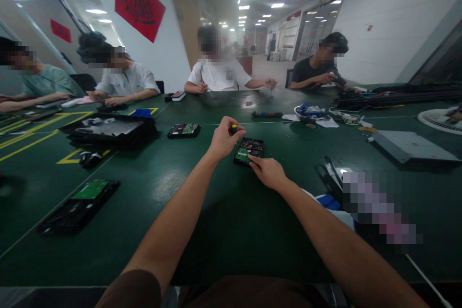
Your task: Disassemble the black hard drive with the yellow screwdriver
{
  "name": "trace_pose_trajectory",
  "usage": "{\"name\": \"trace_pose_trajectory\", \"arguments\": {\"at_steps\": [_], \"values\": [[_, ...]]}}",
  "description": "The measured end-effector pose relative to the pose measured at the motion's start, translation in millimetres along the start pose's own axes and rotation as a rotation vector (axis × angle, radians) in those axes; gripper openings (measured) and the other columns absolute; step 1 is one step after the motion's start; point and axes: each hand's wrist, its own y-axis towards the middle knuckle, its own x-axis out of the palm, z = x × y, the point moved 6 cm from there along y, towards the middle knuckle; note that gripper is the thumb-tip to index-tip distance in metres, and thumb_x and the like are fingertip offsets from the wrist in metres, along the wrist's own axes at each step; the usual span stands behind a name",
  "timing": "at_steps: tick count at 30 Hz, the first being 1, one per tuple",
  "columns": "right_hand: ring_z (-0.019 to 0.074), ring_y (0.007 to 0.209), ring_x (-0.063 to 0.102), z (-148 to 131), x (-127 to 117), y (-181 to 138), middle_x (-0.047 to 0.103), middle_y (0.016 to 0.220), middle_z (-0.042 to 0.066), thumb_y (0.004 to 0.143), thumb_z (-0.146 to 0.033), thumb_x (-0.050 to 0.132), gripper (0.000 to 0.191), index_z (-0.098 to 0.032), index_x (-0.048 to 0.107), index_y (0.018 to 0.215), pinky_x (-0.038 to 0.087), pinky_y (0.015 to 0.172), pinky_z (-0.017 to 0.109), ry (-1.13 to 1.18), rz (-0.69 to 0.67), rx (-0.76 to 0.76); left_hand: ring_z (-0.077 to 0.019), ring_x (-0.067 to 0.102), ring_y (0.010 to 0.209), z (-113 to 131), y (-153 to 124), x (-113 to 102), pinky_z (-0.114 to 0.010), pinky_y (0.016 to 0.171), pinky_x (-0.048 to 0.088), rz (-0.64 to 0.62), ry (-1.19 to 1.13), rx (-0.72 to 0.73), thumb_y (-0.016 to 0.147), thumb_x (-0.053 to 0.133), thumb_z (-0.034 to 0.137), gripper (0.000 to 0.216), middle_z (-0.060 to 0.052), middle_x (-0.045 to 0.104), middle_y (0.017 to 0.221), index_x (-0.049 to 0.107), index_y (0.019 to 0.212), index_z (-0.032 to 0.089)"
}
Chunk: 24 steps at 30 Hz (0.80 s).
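Note:
A hard drive with a green circuit board lies on the green table in front of me. My left hand is closed around a screwdriver, of which only the yellow-and-black handle end shows; its tip is hidden. The screwdriver is above the drive's upper left side. With thumb and fingers, my right hand grips the drive's near right edge.
Another hard drive lies further left, and a larger black unit is at near left. Black trays stand behind a mouse. A flat metal case is at right. Several people sit along the far side.

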Motion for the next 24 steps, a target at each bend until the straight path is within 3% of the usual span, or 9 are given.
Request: {"name": "trace_pose_trajectory", "arguments": {"at_steps": [3,6,12,14,19,24], "values": [[0.0259,0.106,0.070,0,0,0,0.074,0.121,0.008,0.106,-0.053,0.033,0.050,-0.034,0.052,0.149,0.052,0.088,0.036,0.004,-0.003,0.005,-0.0168,0.063,0.084,5,1,-3,-0.026,0.067,0.050,-0.003,0.098,0.068,0.081,0.075,0.028,0.027,-0.004,0.068,0.099,0.063,0.104,0.021],[0.0255,0.105,0.070,-1,-1,-1,0.074,0.122,0.008,0.107,-0.053,0.033,0.051,-0.033,0.052,0.149,0.052,0.088,0.036,0.009,-0.012,0.005,-0.0193,0.062,0.094,17,1,-8,-0.029,0.078,0.052,0.009,0.270,0.157,0.082,0.073,0.024,0.028,-0.006,0.062,0.104,0.072,0.110,0.024],[0.0251,0.103,0.071,-1,-2,-2,0.074,0.119,0.007,0.107,-0.054,0.032,0.051,-0.034,0.051,0.150,0.052,0.086,0.036,0.017,-0.008,-0.004,-0.0225,0.062,0.106,24,1,-9,-0.038,0.101,0.048,-0.035,0.370,0.209,0.090,0.056,0.013,0.045,-0.010,0.065,0.115,0.066,0.132,0.023],[0.0251,0.104,0.070,-1,-1,-2,0.074,0.120,0.008,0.107,-0.054,0.031,0.051,-0.034,0.050,0.150,0.052,0.087,0.035,0.015,-0.009,0.000,-0.0223,0.062,0.104,20,0,-6,-0.037,0.095,0.052,-0.048,0.267,0.177,0.091,0.060,0.019,0.043,-0.010,0.067,0.115,0.066,0.133,0.023],[0.0258,0.107,0.070,-1,-2,-2,0.073,0.124,0.008,0.107,-0.054,0.031,0.051,-0.035,0.050,0.151,0.052,0.089,0.036,-0.002,-0.020,0.017,-0.0143,0.059,0.073,3,0,5,-0.025,0.061,0.055,-0.058,-0.182,-0.044,0.084,0.072,0.043,0.037,-0.003,0.066,0.088,0.071,0.113,0.022],[0.0255,0.108,0.070,-1,-2,-2,0.073,0.123,0.007,0.106,-0.054,0.032,0.051,-0.035,0.050,0.150,0.052,0.091,0.036,0.010,-0.022,0.011,-0.0117,0.058,0.069,-4,2,-3,-0.018,0.052,0.047,0.017,-0.288,-0.121,0.077,0.077,0.050,0.035,-0.001,0.062,0.077,0.071,0.093,0.020]]}}
